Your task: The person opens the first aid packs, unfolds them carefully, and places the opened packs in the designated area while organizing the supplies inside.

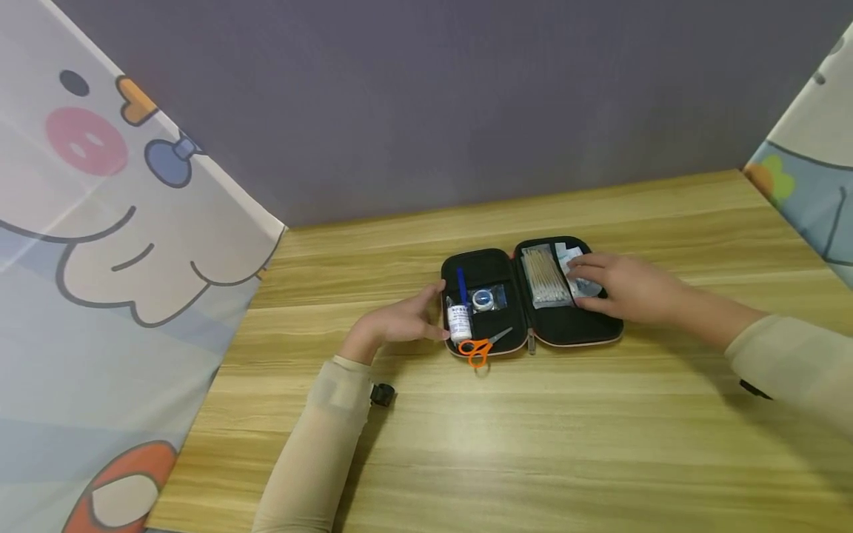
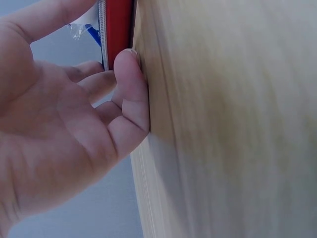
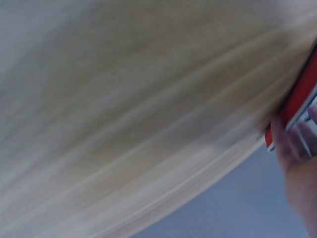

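An unzipped case (image 1: 491, 260), black inside and red outside, lies spread flat on the table. My left hand (image 1: 403, 320) touches its left edge, fingers and thumb spread apart; the left wrist view shows fingertips against the red side (image 2: 119, 29). My right hand (image 1: 629, 287) reaches over the right half, its fingers on small white packets (image 1: 574, 270) that they partly cover. Beside these sits a clear bag of cotton swabs (image 1: 545, 274). The left half holds a white labelled bottle (image 1: 458, 323), a slim blue tool (image 1: 462, 283), a bagged roll of tape (image 1: 483, 300) and orange-handled scissors (image 1: 475, 349).
The wooden table (image 1: 533, 437) runs back to a grey-purple wall (image 1: 466, 104). A cartoon-print sheet (image 1: 100, 296) hangs on the left, and another printed sheet (image 1: 820, 163) on the right. The scissors' handles overhang the case's front edge.
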